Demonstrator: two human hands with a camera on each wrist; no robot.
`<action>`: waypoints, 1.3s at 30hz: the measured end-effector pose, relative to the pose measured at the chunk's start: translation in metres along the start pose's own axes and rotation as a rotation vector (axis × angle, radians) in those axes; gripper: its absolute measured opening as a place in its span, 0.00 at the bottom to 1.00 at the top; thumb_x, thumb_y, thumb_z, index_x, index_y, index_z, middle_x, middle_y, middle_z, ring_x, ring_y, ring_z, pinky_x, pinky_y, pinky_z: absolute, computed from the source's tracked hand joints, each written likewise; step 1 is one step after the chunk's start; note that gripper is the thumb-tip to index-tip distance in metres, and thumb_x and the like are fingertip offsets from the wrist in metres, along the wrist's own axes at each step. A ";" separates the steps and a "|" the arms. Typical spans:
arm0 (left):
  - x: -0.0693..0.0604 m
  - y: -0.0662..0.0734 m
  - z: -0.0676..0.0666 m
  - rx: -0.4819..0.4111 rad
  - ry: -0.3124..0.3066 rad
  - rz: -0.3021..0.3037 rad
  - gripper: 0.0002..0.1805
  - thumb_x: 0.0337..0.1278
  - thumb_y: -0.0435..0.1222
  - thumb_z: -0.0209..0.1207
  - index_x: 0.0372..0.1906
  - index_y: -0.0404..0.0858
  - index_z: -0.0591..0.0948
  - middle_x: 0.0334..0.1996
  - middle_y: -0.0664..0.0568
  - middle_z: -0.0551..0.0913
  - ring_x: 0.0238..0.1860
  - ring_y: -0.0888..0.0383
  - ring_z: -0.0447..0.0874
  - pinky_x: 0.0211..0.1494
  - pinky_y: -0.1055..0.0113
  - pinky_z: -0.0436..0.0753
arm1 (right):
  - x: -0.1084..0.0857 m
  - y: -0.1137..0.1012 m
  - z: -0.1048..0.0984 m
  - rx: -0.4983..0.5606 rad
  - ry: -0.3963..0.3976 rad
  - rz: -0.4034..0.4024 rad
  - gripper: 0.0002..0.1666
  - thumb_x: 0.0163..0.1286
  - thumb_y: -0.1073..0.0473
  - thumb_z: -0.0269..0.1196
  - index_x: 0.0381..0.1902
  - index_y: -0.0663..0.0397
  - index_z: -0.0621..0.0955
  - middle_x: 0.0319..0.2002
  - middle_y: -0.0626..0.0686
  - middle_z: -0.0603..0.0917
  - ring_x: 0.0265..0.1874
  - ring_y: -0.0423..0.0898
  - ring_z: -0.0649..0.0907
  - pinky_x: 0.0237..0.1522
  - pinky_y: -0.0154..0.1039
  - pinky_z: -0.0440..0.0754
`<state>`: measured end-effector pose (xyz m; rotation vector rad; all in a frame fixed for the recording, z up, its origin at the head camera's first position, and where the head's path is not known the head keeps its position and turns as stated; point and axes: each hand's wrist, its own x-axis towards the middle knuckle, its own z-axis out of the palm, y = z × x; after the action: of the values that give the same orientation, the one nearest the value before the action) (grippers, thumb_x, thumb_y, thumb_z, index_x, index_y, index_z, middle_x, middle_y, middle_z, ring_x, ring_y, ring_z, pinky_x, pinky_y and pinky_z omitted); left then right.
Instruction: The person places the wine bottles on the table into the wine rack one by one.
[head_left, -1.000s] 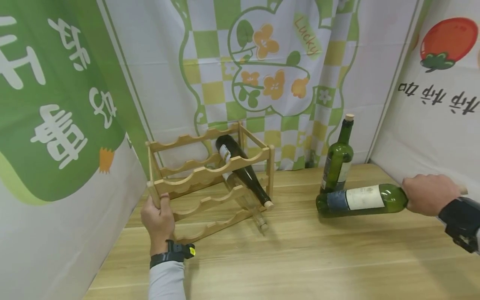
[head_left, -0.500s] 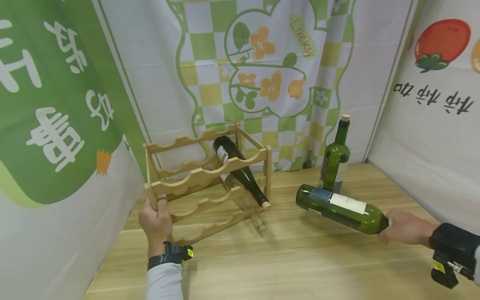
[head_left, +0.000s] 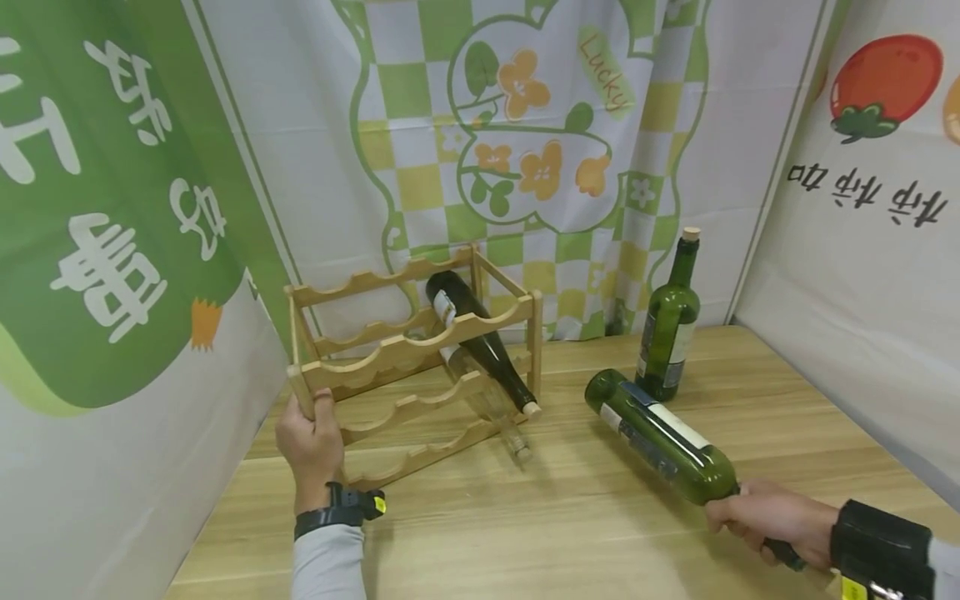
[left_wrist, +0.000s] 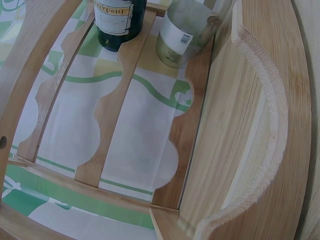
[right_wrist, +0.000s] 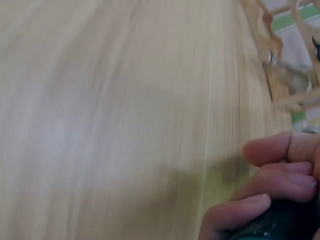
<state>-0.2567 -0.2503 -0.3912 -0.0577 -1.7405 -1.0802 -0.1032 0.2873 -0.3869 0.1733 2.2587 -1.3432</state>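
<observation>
My left hand (head_left: 313,442) grips the front left post of a wooden wine rack (head_left: 408,346). By its neck, my right hand (head_left: 772,518) holds a green wine bottle (head_left: 660,437), tilted with its base pointing away to the left, over the table. In the right wrist view the curled fingers (right_wrist: 280,185) wrap the dark neck. A dark bottle (head_left: 487,346) lies in the rack's upper row, its corked neck toward me. Below it lies a clear bottle (head_left: 491,404), partly hidden by the rails. The left wrist view shows the bases of the dark bottle (left_wrist: 117,22) and clear bottle (left_wrist: 180,37).
A second green bottle (head_left: 669,321) with a cork stands upright behind the held one. The wooden table (head_left: 570,517) meets printed curtains (head_left: 540,167) at the back and sides.
My right hand has moved left and toward me with the green bottle, whose base has swung left and neck toward me. My left hand keeps its grip on the rack.
</observation>
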 end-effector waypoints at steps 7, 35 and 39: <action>0.000 -0.001 0.000 0.003 0.001 -0.003 0.19 0.67 0.38 0.53 0.19 0.39 0.66 0.13 0.62 0.60 0.14 0.70 0.51 0.20 0.67 0.53 | -0.003 -0.016 0.022 0.173 -0.056 0.001 0.16 0.70 0.57 0.58 0.49 0.62 0.76 0.21 0.40 0.62 0.20 0.36 0.63 0.25 0.30 0.68; 0.000 0.006 0.000 0.004 0.006 -0.028 0.19 0.67 0.37 0.55 0.19 0.38 0.67 0.14 0.59 0.61 0.15 0.70 0.52 0.21 0.67 0.55 | -0.021 -0.189 -0.005 0.442 -0.149 -0.112 0.25 0.83 0.56 0.51 0.68 0.58 0.56 0.24 0.39 0.66 0.20 0.30 0.67 0.25 0.26 0.71; -0.001 0.003 -0.001 0.007 -0.004 -0.039 0.19 0.67 0.37 0.54 0.18 0.40 0.66 0.14 0.60 0.60 0.14 0.69 0.52 0.21 0.67 0.55 | -0.016 -0.211 -0.007 0.354 -0.135 -0.128 0.11 0.84 0.54 0.51 0.54 0.54 0.66 0.23 0.39 0.64 0.20 0.31 0.66 0.26 0.27 0.71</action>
<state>-0.2540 -0.2488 -0.3895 -0.0218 -1.7553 -1.1033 -0.1659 0.1890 -0.2105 0.0563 1.9344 -1.7620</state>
